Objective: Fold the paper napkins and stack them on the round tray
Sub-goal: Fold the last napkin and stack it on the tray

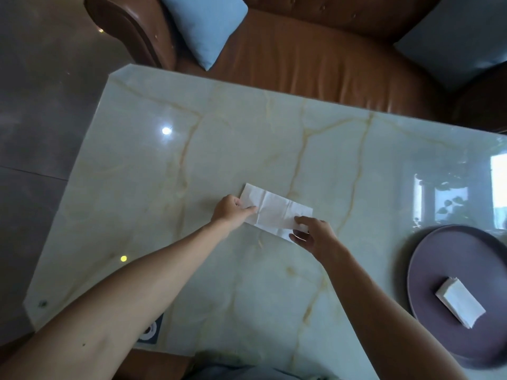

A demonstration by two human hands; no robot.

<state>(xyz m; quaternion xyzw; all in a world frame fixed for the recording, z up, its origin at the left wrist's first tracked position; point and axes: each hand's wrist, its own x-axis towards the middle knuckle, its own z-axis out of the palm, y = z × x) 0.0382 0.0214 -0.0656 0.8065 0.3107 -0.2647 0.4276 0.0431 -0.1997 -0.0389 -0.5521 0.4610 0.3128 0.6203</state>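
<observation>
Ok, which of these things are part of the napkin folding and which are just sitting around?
Part of the job:
- napkin on the table, held by left hand and right hand
- folded napkins
- round tray

Just there:
- marble table
- leather sofa
- blue cushion

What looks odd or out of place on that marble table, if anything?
Nothing much. The napkin on the table is creased and lies at a slant, held by the left hand and right hand. The folded stack sits off-centre on the round tray.
</observation>
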